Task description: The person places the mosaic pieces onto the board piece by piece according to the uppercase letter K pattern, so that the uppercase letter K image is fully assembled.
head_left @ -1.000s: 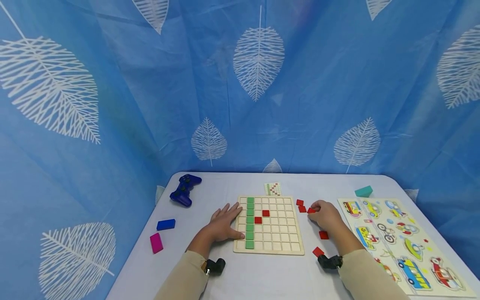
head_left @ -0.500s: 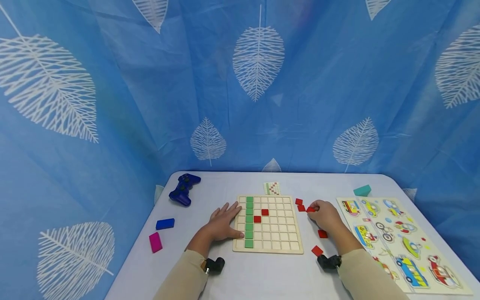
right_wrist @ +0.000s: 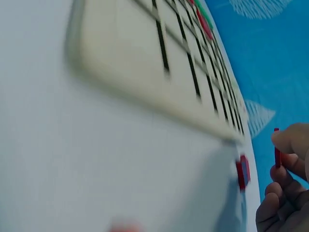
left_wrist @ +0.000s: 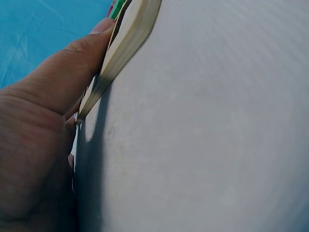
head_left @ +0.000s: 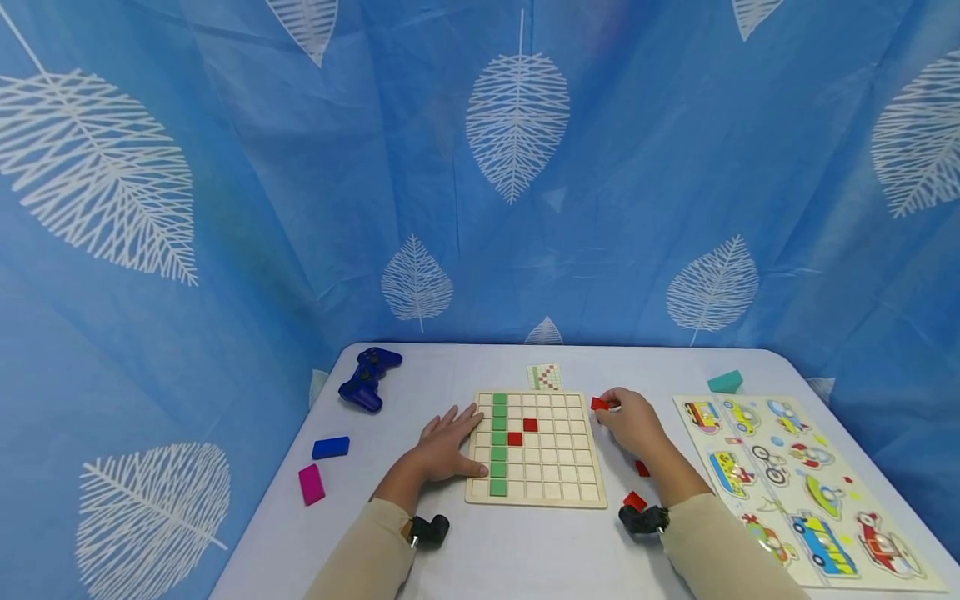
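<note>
In the head view, a wooden grid board (head_left: 549, 492) lies on the table with a column of green tiles (head_left: 498, 437) and two red tiles (head_left: 530, 425) set in its squares. My left hand (head_left: 444, 450) rests with spread fingers along the board's left edge; the left wrist view shows the thumb (left_wrist: 72, 72) over the rim. To the right of the board, my right hand (head_left: 633, 421) pinches a thin red tile (right_wrist: 277, 151) between thumb and fingers. Below that hand, another red tile (right_wrist: 243, 172) lies on the table near the board's corner.
A small pattern card (head_left: 544, 377) lies behind the board. More red tiles (head_left: 635, 501) lie near my right wrist. A vehicle peg puzzle (head_left: 810, 492) and teal block (head_left: 725, 382) are at right; a game controller (head_left: 369, 379), blue block (head_left: 331, 447) and magenta block (head_left: 311, 484) at left.
My right hand has moved left and slightly away, toward the red tiles beside the board's upper right corner. My left hand has stayed on the board's left edge.
</note>
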Action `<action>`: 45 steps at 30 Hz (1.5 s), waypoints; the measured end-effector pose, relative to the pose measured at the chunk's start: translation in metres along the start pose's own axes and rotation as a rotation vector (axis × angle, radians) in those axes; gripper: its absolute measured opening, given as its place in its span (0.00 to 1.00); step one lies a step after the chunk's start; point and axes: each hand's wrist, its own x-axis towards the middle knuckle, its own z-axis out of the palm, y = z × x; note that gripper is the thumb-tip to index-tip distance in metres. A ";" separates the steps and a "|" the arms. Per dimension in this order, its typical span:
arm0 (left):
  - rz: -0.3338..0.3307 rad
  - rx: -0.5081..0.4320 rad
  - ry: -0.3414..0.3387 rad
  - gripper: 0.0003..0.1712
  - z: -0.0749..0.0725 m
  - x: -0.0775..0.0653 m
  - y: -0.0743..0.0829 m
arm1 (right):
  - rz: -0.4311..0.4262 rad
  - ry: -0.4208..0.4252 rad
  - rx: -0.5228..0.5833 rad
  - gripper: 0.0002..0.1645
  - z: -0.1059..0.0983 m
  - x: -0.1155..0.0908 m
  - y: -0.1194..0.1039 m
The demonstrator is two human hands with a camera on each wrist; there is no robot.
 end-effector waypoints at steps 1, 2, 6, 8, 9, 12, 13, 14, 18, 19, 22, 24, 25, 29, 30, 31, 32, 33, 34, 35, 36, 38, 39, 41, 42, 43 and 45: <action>0.000 -0.002 0.000 0.62 0.000 0.000 0.000 | -0.024 -0.007 0.001 0.19 0.003 0.001 -0.005; 0.001 -0.002 0.001 0.62 0.000 0.000 0.000 | -0.042 -0.016 0.004 0.19 0.006 0.002 -0.009; 0.007 0.002 0.002 0.62 0.001 0.002 0.000 | -0.096 -0.079 0.027 0.17 0.021 0.006 -0.024; 0.007 0.005 -0.001 0.62 0.001 0.002 0.000 | -0.113 -0.102 0.032 0.16 0.028 0.008 -0.028; 0.006 0.005 -0.003 0.62 0.002 0.003 0.000 | -0.129 -0.111 0.034 0.15 0.032 0.008 -0.030; 0.004 0.004 -0.006 0.62 0.003 0.004 0.000 | -0.154 -0.117 0.031 0.14 0.041 0.010 -0.035; 0.002 0.009 -0.007 0.62 0.003 0.005 0.000 | -0.159 -0.118 0.030 0.14 0.044 0.011 -0.036; 0.002 0.009 -0.006 0.62 0.003 0.006 -0.001 | -0.162 -0.117 0.027 0.13 0.046 0.011 -0.038; 0.005 0.025 -0.004 0.63 0.003 0.007 -0.002 | -0.158 -0.109 -0.020 0.13 0.054 0.013 -0.045; 0.005 0.023 -0.003 0.63 0.002 0.007 -0.002 | -0.157 -0.108 -0.034 0.14 0.055 0.014 -0.047; 0.005 0.018 -0.005 0.63 0.001 0.007 -0.002 | -0.152 -0.105 -0.072 0.15 0.058 0.014 -0.050; 0.003 0.015 -0.006 0.63 0.000 0.006 -0.002 | -0.149 -0.101 -0.086 0.15 0.060 0.014 -0.051; 0.002 0.011 -0.006 0.63 0.000 0.006 -0.002 | -0.145 -0.097 -0.090 0.15 0.061 0.014 -0.051; -0.002 0.004 -0.005 0.62 0.000 0.005 -0.003 | -0.135 -0.081 -0.096 0.15 0.064 0.015 -0.049; -0.003 0.002 -0.005 0.62 0.000 0.005 -0.002 | -0.134 -0.079 -0.094 0.16 0.065 0.016 -0.048; -0.004 0.001 -0.004 0.62 0.000 0.005 -0.002 | -0.133 -0.077 -0.089 0.16 0.065 0.016 -0.048; -0.005 -0.001 -0.004 0.63 -0.001 0.005 -0.002 | -0.130 -0.078 -0.080 0.16 0.065 0.016 -0.048; -0.006 -0.002 -0.003 0.63 -0.001 0.005 -0.002 | -0.127 -0.079 -0.074 0.16 0.065 0.016 -0.048; -0.006 -0.002 -0.003 0.63 -0.001 0.004 -0.002 | -0.124 -0.080 -0.068 0.16 0.065 0.016 -0.049; -0.006 -0.003 -0.003 0.63 -0.001 0.004 -0.002 | -0.122 -0.079 -0.065 0.16 0.065 0.016 -0.049; -0.005 -0.005 -0.002 0.63 -0.001 0.004 -0.002 | -0.121 -0.078 -0.064 0.16 0.065 0.016 -0.049; -0.007 -0.005 -0.002 0.63 -0.001 0.004 -0.003 | -0.115 -0.074 -0.062 0.16 0.066 0.016 -0.049; -0.008 -0.005 -0.002 0.63 -0.001 0.004 -0.003 | -0.113 -0.073 -0.062 0.16 0.066 0.016 -0.049; -0.012 -0.006 -0.002 0.63 -0.001 0.005 -0.003 | -0.106 -0.071 -0.063 0.17 0.067 0.016 -0.049; -0.013 -0.007 -0.002 0.63 -0.001 0.005 -0.004 | -0.102 -0.071 -0.063 0.17 0.068 0.016 -0.049; -0.014 -0.005 -0.003 0.63 -0.001 0.005 -0.004 | -0.098 -0.071 -0.061 0.18 0.068 0.016 -0.049; -0.014 -0.005 -0.003 0.62 -0.001 0.005 -0.004 | -0.092 -0.069 -0.060 0.18 0.069 0.016 -0.049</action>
